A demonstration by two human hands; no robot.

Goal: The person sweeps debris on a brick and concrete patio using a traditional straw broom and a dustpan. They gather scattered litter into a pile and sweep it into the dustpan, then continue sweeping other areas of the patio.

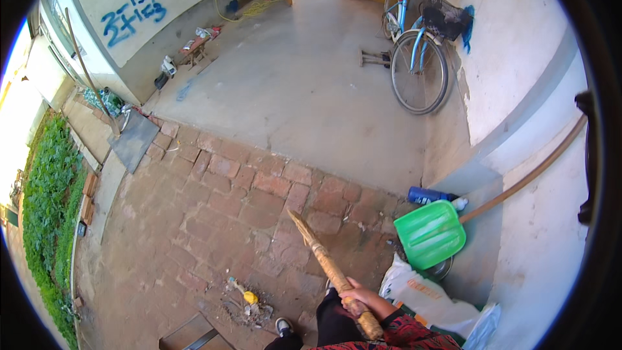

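My right hand [364, 296] is closed around a thick wooden stick [322, 256], its fingers wrapped near the lower end. The stick is pale brown with rough, peeling patches, and its far end is narrow and splintered. It slants up and to the left over the brick paving [259, 210]. A red and black patterned sleeve covers my right arm. My left hand is not in view. On the ground left of the stick lie a yellow object [250, 297] and a small pile of debris [254, 314].
A green shovel [429, 233] with a wooden handle leans at the right wall, beside a blue bottle [427, 195] and a white sack [414, 288]. A blue bicycle [420, 58] stands farther back on the concrete floor [291, 78]. Green plants [48, 207] grow along the left.
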